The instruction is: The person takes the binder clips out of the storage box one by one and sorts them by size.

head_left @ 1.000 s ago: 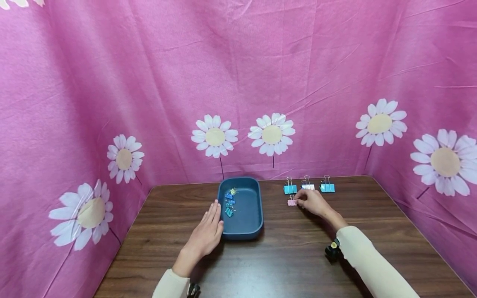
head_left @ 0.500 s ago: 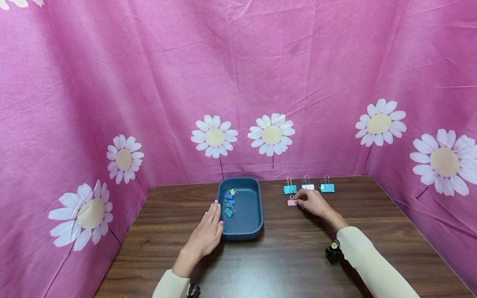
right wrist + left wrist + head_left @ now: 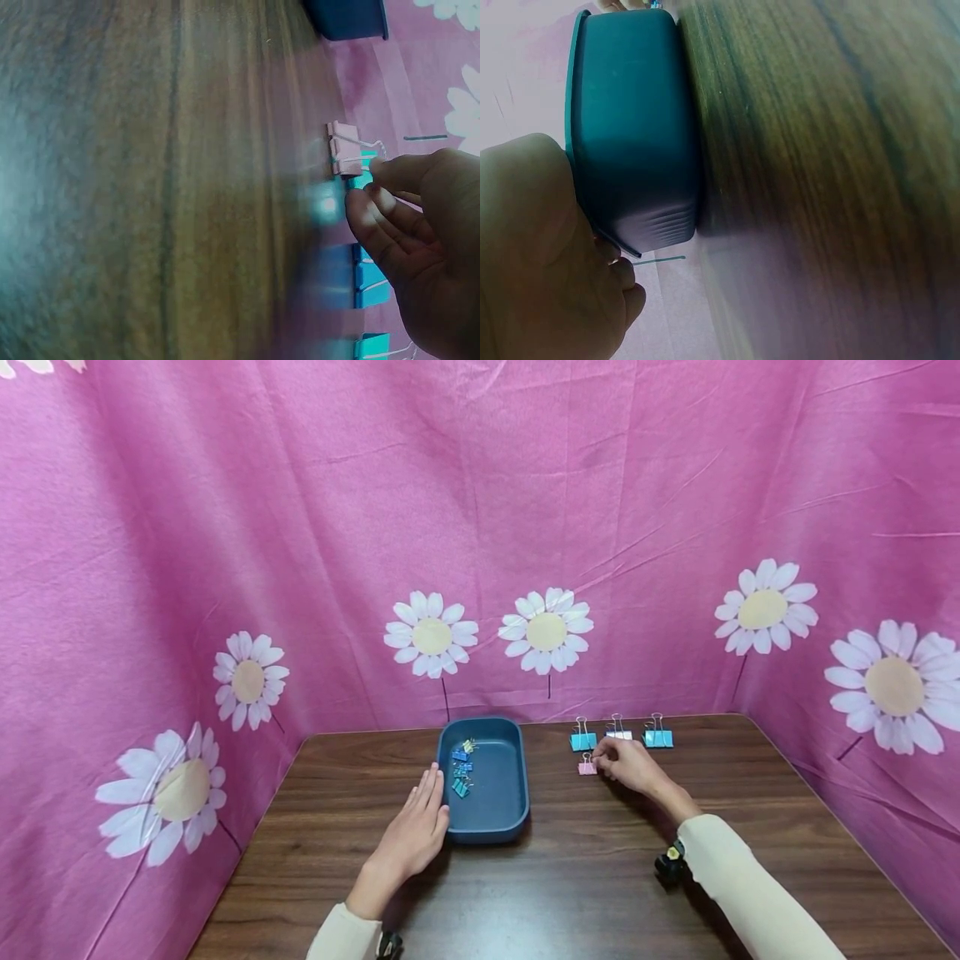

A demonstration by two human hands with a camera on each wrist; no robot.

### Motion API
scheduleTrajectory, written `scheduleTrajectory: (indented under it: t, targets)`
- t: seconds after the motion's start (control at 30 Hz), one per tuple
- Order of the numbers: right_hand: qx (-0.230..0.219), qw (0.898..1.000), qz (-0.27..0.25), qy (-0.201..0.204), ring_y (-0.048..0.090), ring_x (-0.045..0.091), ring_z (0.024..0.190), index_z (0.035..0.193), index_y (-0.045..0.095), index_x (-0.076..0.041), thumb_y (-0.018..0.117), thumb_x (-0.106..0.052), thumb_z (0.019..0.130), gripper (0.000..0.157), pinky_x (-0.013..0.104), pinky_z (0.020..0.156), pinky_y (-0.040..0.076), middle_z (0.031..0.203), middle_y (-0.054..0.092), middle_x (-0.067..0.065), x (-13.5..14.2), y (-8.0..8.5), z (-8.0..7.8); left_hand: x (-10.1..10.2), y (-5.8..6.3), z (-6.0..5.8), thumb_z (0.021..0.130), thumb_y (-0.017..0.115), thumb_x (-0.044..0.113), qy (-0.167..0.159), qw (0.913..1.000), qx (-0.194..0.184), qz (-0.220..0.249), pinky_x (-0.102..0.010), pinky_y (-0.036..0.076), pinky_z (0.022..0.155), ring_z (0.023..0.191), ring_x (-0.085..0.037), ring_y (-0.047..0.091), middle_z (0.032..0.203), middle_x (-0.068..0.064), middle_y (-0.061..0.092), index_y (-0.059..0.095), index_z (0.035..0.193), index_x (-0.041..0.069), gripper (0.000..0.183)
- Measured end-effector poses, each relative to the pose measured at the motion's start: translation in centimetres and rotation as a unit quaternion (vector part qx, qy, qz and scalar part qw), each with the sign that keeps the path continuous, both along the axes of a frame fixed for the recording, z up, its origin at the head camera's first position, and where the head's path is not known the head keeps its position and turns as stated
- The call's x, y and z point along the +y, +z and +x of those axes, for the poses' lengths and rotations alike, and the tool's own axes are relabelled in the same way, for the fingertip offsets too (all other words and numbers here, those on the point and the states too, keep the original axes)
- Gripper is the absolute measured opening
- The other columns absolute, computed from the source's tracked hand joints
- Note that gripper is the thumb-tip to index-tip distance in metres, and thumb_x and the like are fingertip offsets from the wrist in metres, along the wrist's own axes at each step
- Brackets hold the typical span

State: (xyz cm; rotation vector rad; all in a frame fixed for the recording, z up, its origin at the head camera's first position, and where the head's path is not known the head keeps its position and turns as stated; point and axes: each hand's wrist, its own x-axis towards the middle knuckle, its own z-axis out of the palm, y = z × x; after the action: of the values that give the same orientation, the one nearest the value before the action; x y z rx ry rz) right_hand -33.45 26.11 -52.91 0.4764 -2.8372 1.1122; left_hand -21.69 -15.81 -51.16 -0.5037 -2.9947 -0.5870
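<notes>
A small pink binder clip [image 3: 587,768] stands on the table in front of a row of larger clips, its wire handles up. My right hand [image 3: 628,765] is just right of it; in the right wrist view the thumb and fingers [image 3: 364,210] are parted close beside the handles, with no grip on the clip visible. My left hand [image 3: 414,827] lies with straight fingers along the left wall of a dark blue-green tray [image 3: 487,836]. Several small binder clips [image 3: 461,768], yellow, blue and teal, lie along the tray's left side.
Behind the pink clip stand a teal binder clip [image 3: 583,742], a pale shiny clip [image 3: 619,737] partly covered by my right hand, and another teal clip [image 3: 659,739]. A pink flowered cloth [image 3: 495,527] hangs behind the wooden table [image 3: 510,902].
My right fingertips have lifted slightly off the pink clip's right side, while the clip stays where it was. The left hand and the tray have not moved.
</notes>
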Motion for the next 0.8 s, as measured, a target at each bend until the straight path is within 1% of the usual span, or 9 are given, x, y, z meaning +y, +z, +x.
scheduleTrajectory:
  t: [0.17, 0.23, 0.37, 0.47, 0.6, 0.7, 0.8]
  targets:
    - [0.028, 1.000, 0.010, 0.011, 0.059, 0.010, 0.060, 0.097, 0.073, -0.011, 0.073, -0.013, 0.101, 0.005, 0.024, 0.055, 0.051, 0.076, 0.070, 0.000, -1.2, 1.5, -0.2, -0.1, 0.2, 0.0, 0.115, 0.040, 0.023, 0.002, 1.0000, 0.001, 0.003, -0.054, 0.026, 0.133, 0.166, -0.036, 0.019, 0.178, -0.019, 0.016, 0.025, 0.166, -0.006, 0.061]
    - [0.040, 0.999, 0.014, 0.021, 0.059, 0.009, 0.063, 0.098, 0.073, -0.011, 0.073, -0.015, 0.101, 0.005, 0.025, 0.060, 0.051, 0.080, 0.071, 0.000, -2.0, 2.4, -0.3, -0.1, 0.3, 0.1, 0.115, 0.040, 0.023, 0.002, 1.0000, 0.004, 0.007, -0.055, 0.026, 0.133, 0.166, -0.036, 0.019, 0.178, -0.019, 0.017, 0.025, 0.166, -0.006, 0.061]
    - [0.053, 0.997, 0.027, 0.044, 0.062, 0.008, 0.074, 0.099, 0.075, -0.013, 0.073, -0.017, 0.102, 0.006, 0.029, 0.073, 0.054, 0.087, 0.074, -0.001, -4.0, 4.2, -0.5, -0.1, 0.4, 0.1, 0.115, 0.040, 0.022, -0.001, 0.9999, 0.011, 0.008, -0.056, 0.028, 0.132, 0.165, -0.037, 0.022, 0.177, -0.021, 0.019, 0.026, 0.166, -0.007, 0.061]
    - [0.059, 0.996, 0.032, 0.063, 0.063, 0.009, 0.077, 0.100, 0.077, -0.014, 0.073, -0.018, 0.101, 0.005, 0.031, 0.077, 0.056, 0.088, 0.076, 0.001, -5.6, 5.4, -0.7, -0.1, 0.4, 0.1, 0.115, 0.040, 0.022, -0.001, 0.9999, 0.010, 0.008, -0.056, 0.028, 0.132, 0.165, -0.037, 0.022, 0.177, -0.021, 0.019, 0.026, 0.166, -0.007, 0.060]
    - [0.078, 0.991, 0.042, 0.098, 0.065, 0.009, 0.076, 0.099, 0.078, -0.014, 0.074, -0.018, 0.101, 0.006, 0.033, 0.076, 0.057, 0.090, 0.079, 0.005, -7.8, 6.8, -1.0, 0.0, 0.3, 0.0, 0.115, 0.040, 0.022, 0.001, 0.9999, 0.002, 0.014, -0.054, 0.026, 0.134, 0.166, -0.036, 0.020, 0.178, -0.020, 0.017, 0.024, 0.166, -0.006, 0.061]
    - [0.094, 0.986, 0.062, 0.123, 0.065, 0.007, 0.077, 0.098, 0.078, -0.013, 0.075, -0.018, 0.100, 0.007, 0.033, 0.076, 0.058, 0.089, 0.079, 0.004, -9.4, 7.7, -1.3, 0.0, 0.3, 0.0, 0.115, 0.040, 0.023, 0.001, 0.9999, -0.002, 0.014, -0.054, 0.025, 0.134, 0.166, -0.036, 0.019, 0.178, -0.020, 0.016, 0.023, 0.167, -0.006, 0.061]
    - [0.095, 0.981, 0.082, 0.147, 0.064, 0.007, 0.076, 0.098, 0.079, -0.012, 0.074, -0.018, 0.101, 0.008, 0.032, 0.074, 0.057, 0.089, 0.079, 0.003, -11.0, 8.7, -1.4, 0.0, 0.2, 0.0, 0.115, 0.040, 0.023, -0.001, 1.0000, -0.001, 0.010, -0.054, 0.025, 0.134, 0.166, -0.036, 0.020, 0.178, -0.020, 0.017, 0.023, 0.167, -0.006, 0.061]
